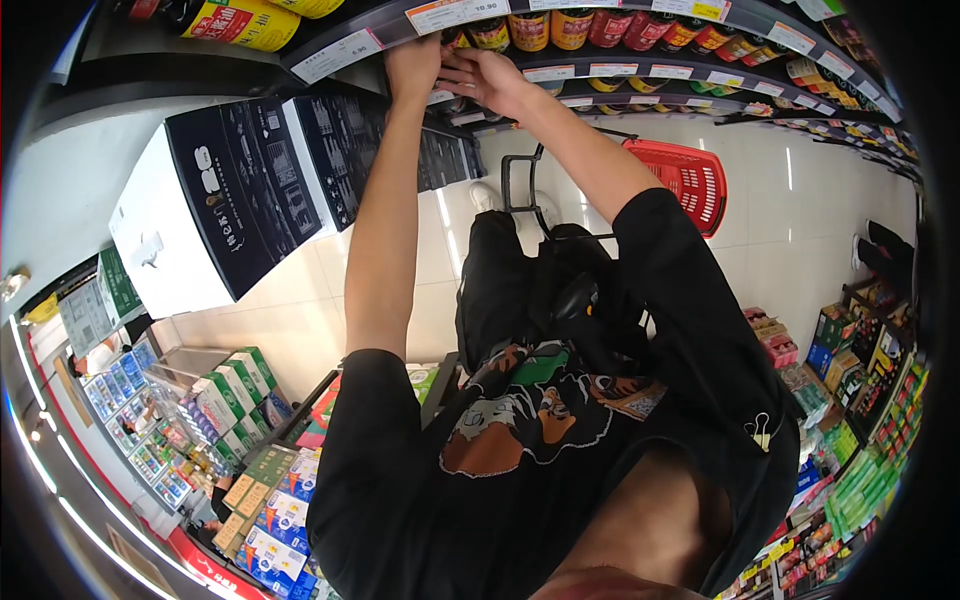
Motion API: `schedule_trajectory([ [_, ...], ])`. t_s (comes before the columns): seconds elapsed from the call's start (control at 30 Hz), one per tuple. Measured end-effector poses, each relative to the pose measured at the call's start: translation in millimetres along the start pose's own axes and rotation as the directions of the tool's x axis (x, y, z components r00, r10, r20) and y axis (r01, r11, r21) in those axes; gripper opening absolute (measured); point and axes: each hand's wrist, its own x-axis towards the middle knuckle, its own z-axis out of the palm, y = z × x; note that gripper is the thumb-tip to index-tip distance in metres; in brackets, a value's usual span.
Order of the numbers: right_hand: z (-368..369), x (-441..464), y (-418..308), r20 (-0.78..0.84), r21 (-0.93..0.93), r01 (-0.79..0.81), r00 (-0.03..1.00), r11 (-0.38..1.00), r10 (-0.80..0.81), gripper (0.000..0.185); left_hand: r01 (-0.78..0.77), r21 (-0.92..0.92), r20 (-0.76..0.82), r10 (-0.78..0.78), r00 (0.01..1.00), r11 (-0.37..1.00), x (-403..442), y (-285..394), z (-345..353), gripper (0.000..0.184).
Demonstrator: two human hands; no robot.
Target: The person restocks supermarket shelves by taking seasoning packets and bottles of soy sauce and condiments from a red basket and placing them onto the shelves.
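Both my arms reach up to a store shelf (500, 74) lined with jars. My left hand (412, 70) is at the shelf's front edge beside a price label, its fingers mostly hidden. Close against it, my right hand (492, 82) has its fingers stretched out and apart toward the left hand, with nothing visible in them. Just behind the hands stands a yellow-labelled jar (490, 36). To its right are an orange-labelled jar (530, 32) and a red-labelled jar (609, 29). Whatever lies between the hands is hidden.
A red shopping basket (680, 180) sits by a black cart frame (520, 185) near my legs. Large black-and-white boxes (235, 200) stand at the left. Stacked cartons (275, 530) are at the lower left, and shelves of packaged goods (865, 490) at the right. Another person's dark-clothed legs (885, 255) show at far right.
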Motion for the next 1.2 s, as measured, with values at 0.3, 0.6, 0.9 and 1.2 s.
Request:
schedule_trajectory([
  [0.3,-31,-12,16,0.024,-0.001,-0.049,0.999,0.999,0.049,0.039,0.233,-0.171,-0.219,-0.268,0.938,0.957,-78,-28,3,0.065],
  [0.6,-28,-39,11,0.023,-0.075,-0.095,0.995,0.993,0.097,0.045,0.166,-0.108,-0.255,-0.189,0.948,0.980,-30,-94,27,0.077],
  [0.9,-45,-53,5,0.033,-0.046,-0.052,0.998,0.998,0.054,0.038,0.248,0.225,-0.327,-0.167,0.930,0.942,-28,-91,25,0.068],
  [1.2,-44,-71,2,0.018,-0.115,-0.085,0.996,0.990,0.087,0.039,0.034,-0.249,-0.210,-0.089,0.974,0.968,-31,-119,29,0.063],
])
